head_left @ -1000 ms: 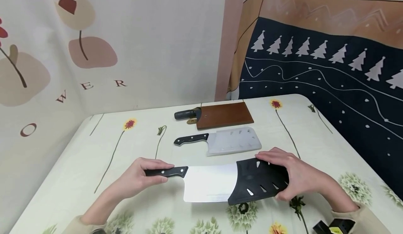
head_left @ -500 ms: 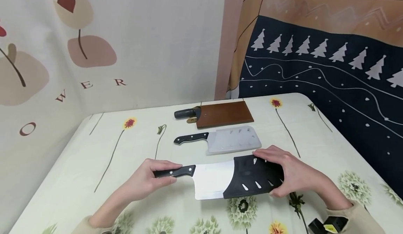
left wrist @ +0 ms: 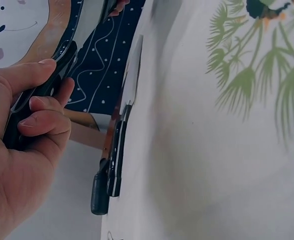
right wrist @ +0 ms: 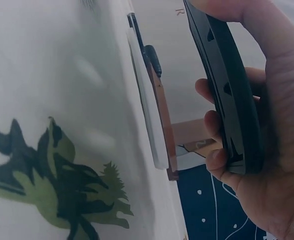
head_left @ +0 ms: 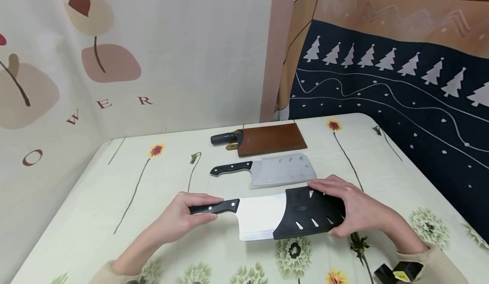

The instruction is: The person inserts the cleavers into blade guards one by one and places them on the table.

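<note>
Above the table, my left hand [head_left: 181, 218] grips the black riveted handle [head_left: 225, 206] of a cleaver [head_left: 259, 218]. The cleaver's front part sits inside a black slotted blade sheath [head_left: 307, 212], with the bare rear of the blade showing between handle and sheath. At the sheath's far end, my right hand [head_left: 357, 209] holds it by its edges, thumb below and fingers along the top. The left wrist view shows the fingers curled round the handle [left wrist: 54, 72]. In the right wrist view, the sheath [right wrist: 237, 100] lies between thumb and fingertips.
Behind the held cleaver lies a second cleaver [head_left: 231, 167] in a translucent sheath [head_left: 284, 171]. Farther back is a brown leather sheath [head_left: 273, 139] with a dark handle [head_left: 223, 138] sticking out. A flower-patterned cloth [head_left: 95, 207] covers the table, and curtains [head_left: 191, 63] hang behind.
My left hand has moved right and the cleaver has slid deeper into the black sheath, so less blade shows. The right hand has shifted slightly left with the sheath.
</note>
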{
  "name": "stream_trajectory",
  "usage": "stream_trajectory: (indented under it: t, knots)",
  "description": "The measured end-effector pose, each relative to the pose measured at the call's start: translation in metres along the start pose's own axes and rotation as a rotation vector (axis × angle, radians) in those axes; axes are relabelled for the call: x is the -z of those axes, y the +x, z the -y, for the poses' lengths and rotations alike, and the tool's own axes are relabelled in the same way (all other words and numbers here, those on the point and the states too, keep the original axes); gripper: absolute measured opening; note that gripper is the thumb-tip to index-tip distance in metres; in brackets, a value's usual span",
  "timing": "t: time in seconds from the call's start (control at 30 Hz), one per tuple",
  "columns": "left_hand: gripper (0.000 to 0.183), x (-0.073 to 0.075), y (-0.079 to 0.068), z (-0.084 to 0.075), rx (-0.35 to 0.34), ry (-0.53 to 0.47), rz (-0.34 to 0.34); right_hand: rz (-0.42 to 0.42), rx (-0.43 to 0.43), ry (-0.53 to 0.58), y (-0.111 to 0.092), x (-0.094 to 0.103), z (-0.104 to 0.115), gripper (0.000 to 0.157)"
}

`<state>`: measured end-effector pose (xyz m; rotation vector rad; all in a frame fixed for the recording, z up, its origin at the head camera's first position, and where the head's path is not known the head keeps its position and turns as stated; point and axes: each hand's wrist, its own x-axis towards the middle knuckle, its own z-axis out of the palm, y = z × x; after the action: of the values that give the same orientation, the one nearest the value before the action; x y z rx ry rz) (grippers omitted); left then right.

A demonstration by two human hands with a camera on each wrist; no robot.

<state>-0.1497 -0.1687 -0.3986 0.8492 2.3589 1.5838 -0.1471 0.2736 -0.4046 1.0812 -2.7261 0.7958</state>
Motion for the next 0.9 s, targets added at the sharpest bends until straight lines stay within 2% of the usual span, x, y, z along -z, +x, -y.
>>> stream_trajectory:
  t: [0.27,0.53,0.77,0.9]
  knots:
    - [0.031,0.003,0.002,0.0,0.009,-0.002,0.028,0.01,0.009,0.02,0.001,-0.002,-0.001,0.103]
    - [0.031,0.009,0.005,-0.001,-0.066,0.057,0.078,0.019,-0.003,0.067,0.0,-0.002,-0.002,0.103]
    - [0.03,0.013,0.008,-0.005,-0.097,0.078,0.141,0.069,-0.046,0.155,-0.001,0.0,0.001,0.099]
    - [0.031,0.013,0.012,-0.006,-0.088,0.067,0.168,0.142,-0.067,0.203,0.002,-0.002,0.004,0.097]
